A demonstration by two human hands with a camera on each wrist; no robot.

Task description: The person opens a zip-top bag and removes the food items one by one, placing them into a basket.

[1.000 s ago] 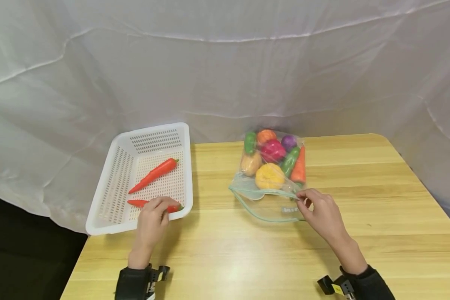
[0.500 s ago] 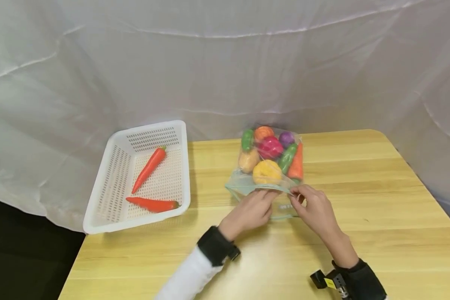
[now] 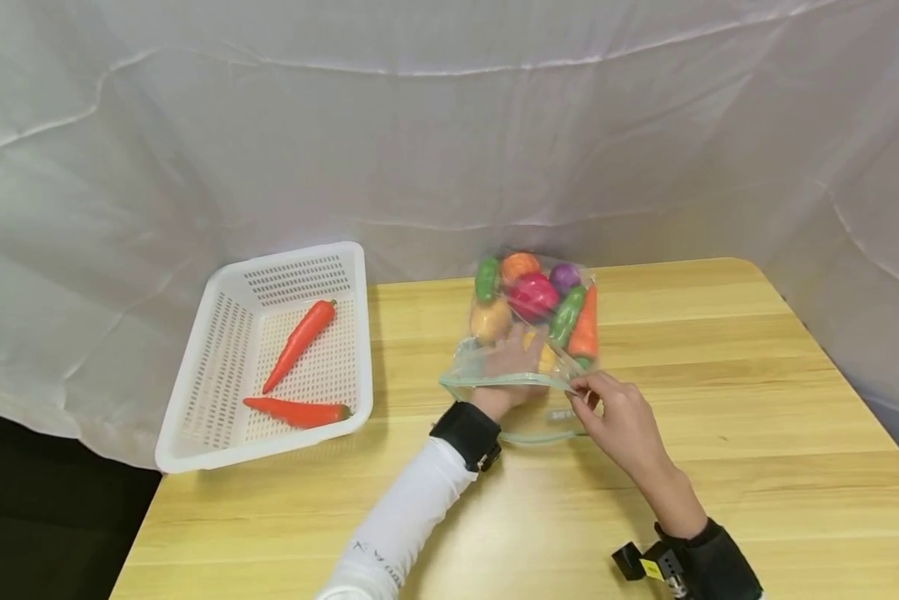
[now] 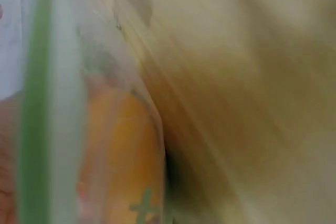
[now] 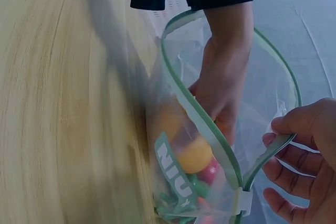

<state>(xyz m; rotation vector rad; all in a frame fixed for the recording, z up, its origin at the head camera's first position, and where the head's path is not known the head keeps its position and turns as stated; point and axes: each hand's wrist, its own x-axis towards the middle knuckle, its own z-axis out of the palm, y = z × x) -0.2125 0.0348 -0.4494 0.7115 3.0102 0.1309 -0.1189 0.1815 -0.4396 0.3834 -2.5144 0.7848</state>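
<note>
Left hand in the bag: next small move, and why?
Probably close the left hand around the yellow vegetable and lift it out. That hand is already inside the clear bag, at that piece, while the right hand pinches the rim open.

Clear zip bag of toy vegetables, mouth open toward you

You have a transparent zip bag [image 3: 527, 333] with a pale green zipper rim lying on the wooden counter [image 3: 719, 400], its open mouth facing you and its closed end toward the white backdrop. Your left hand [image 3: 512, 367] is inside the mouth, on the yellow vegetable [image 5: 194, 153]; whether it grips it is unclear. Your right hand [image 3: 617, 412] pinches the rim at its right corner, holding the mouth up and wide. Deeper inside sit a potato [image 3: 488, 319], magenta cabbage [image 3: 533, 296], green cucumber [image 3: 566, 315] and orange carrot [image 3: 586, 327], packed together.
</note>
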